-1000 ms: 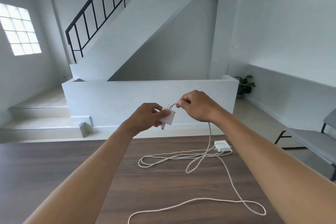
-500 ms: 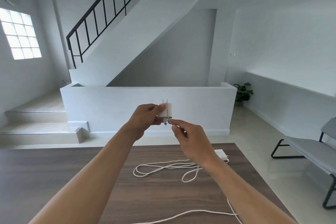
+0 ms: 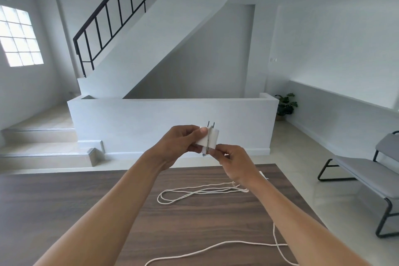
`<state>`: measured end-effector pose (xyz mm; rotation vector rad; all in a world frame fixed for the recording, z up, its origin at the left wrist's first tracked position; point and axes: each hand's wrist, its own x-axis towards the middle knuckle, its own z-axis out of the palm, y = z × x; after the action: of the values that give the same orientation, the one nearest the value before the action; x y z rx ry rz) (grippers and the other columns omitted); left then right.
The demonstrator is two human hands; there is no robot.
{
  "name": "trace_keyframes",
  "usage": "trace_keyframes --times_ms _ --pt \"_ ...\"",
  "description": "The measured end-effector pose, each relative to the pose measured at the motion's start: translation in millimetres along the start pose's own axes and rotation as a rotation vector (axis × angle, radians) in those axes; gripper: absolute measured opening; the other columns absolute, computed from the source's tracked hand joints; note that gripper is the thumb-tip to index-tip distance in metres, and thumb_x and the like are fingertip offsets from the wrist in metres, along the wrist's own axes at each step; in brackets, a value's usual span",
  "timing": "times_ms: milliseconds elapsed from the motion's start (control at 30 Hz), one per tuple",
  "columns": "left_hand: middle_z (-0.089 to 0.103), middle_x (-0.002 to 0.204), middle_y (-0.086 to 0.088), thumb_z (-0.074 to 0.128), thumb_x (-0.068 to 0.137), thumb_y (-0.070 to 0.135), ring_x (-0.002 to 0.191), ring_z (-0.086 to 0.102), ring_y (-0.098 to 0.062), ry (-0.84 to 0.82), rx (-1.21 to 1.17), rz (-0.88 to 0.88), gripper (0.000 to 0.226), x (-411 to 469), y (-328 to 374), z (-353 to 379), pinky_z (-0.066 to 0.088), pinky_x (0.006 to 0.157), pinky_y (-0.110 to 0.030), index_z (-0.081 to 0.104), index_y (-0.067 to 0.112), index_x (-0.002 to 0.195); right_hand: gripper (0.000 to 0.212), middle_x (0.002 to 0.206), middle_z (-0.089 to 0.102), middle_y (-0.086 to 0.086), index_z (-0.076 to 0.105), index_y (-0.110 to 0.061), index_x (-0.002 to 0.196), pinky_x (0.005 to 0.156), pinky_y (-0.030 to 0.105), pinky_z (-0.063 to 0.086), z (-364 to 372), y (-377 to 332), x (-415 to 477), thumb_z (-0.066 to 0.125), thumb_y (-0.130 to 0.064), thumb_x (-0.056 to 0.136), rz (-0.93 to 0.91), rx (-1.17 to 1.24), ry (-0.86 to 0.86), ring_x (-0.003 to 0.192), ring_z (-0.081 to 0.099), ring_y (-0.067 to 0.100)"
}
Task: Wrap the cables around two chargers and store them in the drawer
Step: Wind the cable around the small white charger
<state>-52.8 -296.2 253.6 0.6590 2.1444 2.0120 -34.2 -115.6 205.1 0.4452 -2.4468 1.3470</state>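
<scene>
The left hand [image 3: 180,144] is gripping the white charger [image 3: 212,139], with the thumb pressing near its top edge and the fingers curling round behind. It is holding the charger in the air above the far edge of the table [image 3: 64,211], with the prongs [image 3: 211,124] pointing straight up. The right hand [image 3: 235,164] is sitting just below and to the right, its thumb and forefinger pinching the cable [image 3: 207,140] at the charger's lower edge. From that pinch one strand is running up the near face of the charger towards the prongs. A small connector end is poking out beneath the charger, between the two hands.

Below the hands, loose cord [image 3: 194,192] is lying in long flat loops on the dark wooden tabletop. A further run is crossing over itself near the right forearm, close to the front edge. Which charger each loop belongs to cannot be told. A second charger [image 3: 262,174] is lying on the table's far right corner, mostly hidden behind the right wrist.

Beyond the table, a low white wall [image 3: 172,119] is fronting a staircase with a black railing [image 3: 112,13]. A grey bench [image 3: 367,170] is standing at the right, a potted plant [image 3: 285,103] is standing in the corner, and a window [image 3: 19,36] is glowing at the left.
</scene>
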Motion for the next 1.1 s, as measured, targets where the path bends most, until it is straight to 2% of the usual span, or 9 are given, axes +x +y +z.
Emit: trace_keyframes --times_ms 100,167,300,467,600,733,833,967,1100 --pt "0.065 0.082 -0.013 0.059 0.094 0.028 0.069 0.062 -0.016 -0.035 0.095 0.014 0.041 -9.0 -2.9 1.4 0.054 0.076 -0.03 0.067 -0.011 0.101 0.02 0.054 0.051 -0.01 0.075 -0.026 0.09 0.054 0.019 0.03 -8.0 3.7 5.6 0.056 -0.033 0.095 0.029 -0.06 -0.066 0.051 0.034 0.006" --pt "0.068 0.08 -0.011 0.061 0.093 0.029 0.065 0.063 -0.012 -0.058 0.218 0.012 0.04 -14.1 -4.2 0.7 0.054 0.073 -0.026 0.068 -0.01 0.1 0.019 0.07 0.065 0.008 0.075 -0.025 0.09 0.061 0.03 0.041 -13.6 0.0 12.2 0.058 -0.031 0.094 0.043 -0.13 -0.122 0.059 0.048 0.016" --pt "0.076 0.082 -0.01 0.067 0.089 0.036 0.07 0.068 -0.015 -0.04 0.347 -0.036 0.035 -21.0 -7.7 -8.2 0.057 0.074 -0.031 0.072 0.001 0.095 0.017 0.089 0.074 0.006 0.076 -0.019 0.088 0.082 0.04 0.05 -25.8 -21.6 29.2 0.063 -0.029 0.089 0.049 -0.267 -0.182 0.088 0.066 0.024" --pt "0.075 0.085 -0.017 0.072 0.085 0.041 0.073 0.069 -0.023 -0.002 0.375 -0.101 0.034 -22.5 -16.4 -17.2 0.056 0.084 -0.045 0.072 0.007 0.091 0.018 0.086 0.073 0.002 0.077 -0.018 0.087 0.074 0.032 0.049 -28.8 -52.4 40.5 0.064 -0.031 0.088 0.073 -0.372 -0.235 0.081 0.064 0.018" --pt "0.073 0.079 -0.014 0.076 0.082 0.041 0.07 0.067 -0.024 0.098 0.363 -0.126 0.039 -18.2 -20.5 -13.5 0.057 0.08 -0.047 0.068 0.005 0.093 0.022 0.084 0.073 0.002 0.076 -0.017 0.088 0.071 0.032 0.051 -18.2 -63.1 34.8 0.057 -0.026 0.091 0.03 -0.471 -0.158 0.077 0.064 0.019" --pt "0.073 0.089 -0.022 0.075 0.083 0.039 0.067 0.069 -0.024 0.222 0.216 -0.169 0.045 -11.5 -23.1 -3.9 0.059 0.073 -0.04 0.064 -0.003 0.098 0.027 0.093 0.072 0.002 0.073 -0.02 0.096 0.074 0.035 0.053 -2.4 -61.8 19.7 0.047 -0.027 0.094 0.004 -0.516 -0.035 0.084 0.065 0.023" --pt "0.07 0.077 -0.014 0.07 0.088 0.033 0.057 0.068 -0.017 0.279 0.058 -0.225 0.038 -9.5 -24.2 2.1 0.06 0.06 -0.028 0.063 -0.003 0.098 0.03 0.096 0.072 -0.002 0.07 -0.023 0.106 0.077 0.039 0.054 11.2 -51.9 0.5 0.042 -0.028 0.097 -0.033 -0.453 0.079 0.088 0.065 0.021" --pt "0.07 0.089 -0.014 0.066 0.091 0.035 0.073 0.07 -0.023 0.228 -0.156 -0.323 0.041 -9.0 -30.4 8.1 0.059 0.065 -0.029 0.065 -0.003 0.106 0.032 0.1 0.07 -0.003 0.063 -0.024 0.122 0.079 0.038 0.052 25.2 -41.4 -24.0 0.041 -0.028 0.099 -0.075 -0.319 0.221 0.09 0.064 0.016" --pt "0.068 0.096 -0.016 0.067 0.091 0.031 0.075 0.07 -0.028 0.23 -0.311 -0.364 0.04 -6.8 -28.3 11.8 0.06 0.065 -0.031 0.066 -0.005 0.109 0.027 0.086 0.063 -0.004 0.063 -0.023 0.119 0.071 0.037 0.05 40.2 -34.3 -40.9 0.044 -0.025 0.099 -0.14 -0.354 0.313 0.078 0.059 0.016"
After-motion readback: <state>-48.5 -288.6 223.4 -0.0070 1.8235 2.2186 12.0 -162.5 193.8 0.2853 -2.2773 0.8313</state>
